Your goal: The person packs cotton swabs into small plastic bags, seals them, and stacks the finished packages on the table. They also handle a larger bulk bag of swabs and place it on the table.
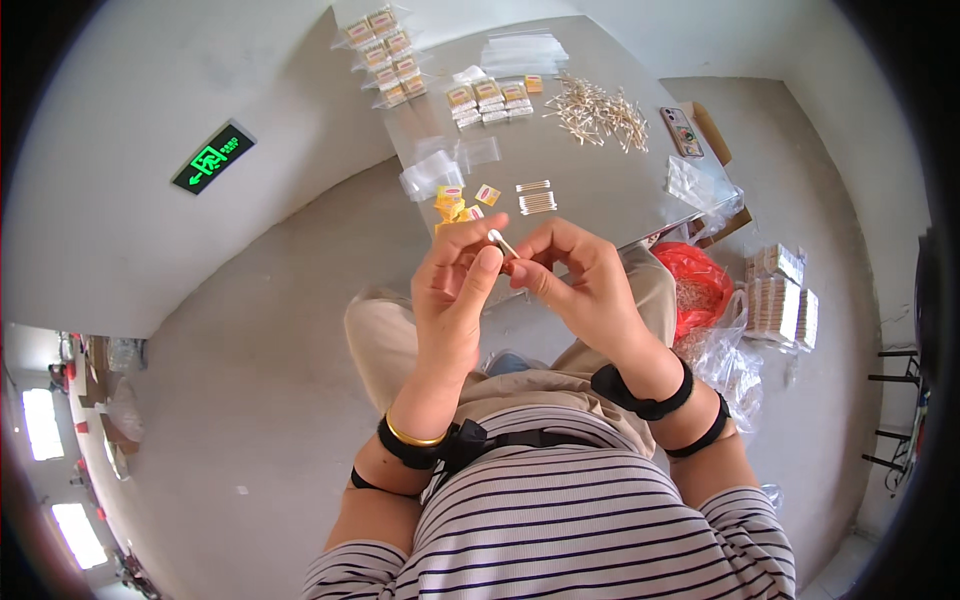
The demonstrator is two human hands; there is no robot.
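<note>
Above my lap, at the table's near edge, my left hand [455,290] and my right hand [580,278] meet over a cotton swab [505,246]. Thumb and fingers of the left pinch it near its white upper tip; the right fingertips grip its lower end. Whether more than one swab is held I cannot tell. Just beyond the hands, a neat row of cotton swabs [537,203] lies on the metal table [590,190]. Left of that row are several small yellow cards [452,207]. A loose heap of cotton swabs [597,112] spreads farther back.
Packed swab bundles [488,100] stand at the table's back left, beside stacked bagged packs [385,58]. Clear plastic sleeves [432,174] lie at the left edge. A phone [682,132] rests at the right. A red bag [692,285] and wrapped swab bundles [775,305] stand on the floor.
</note>
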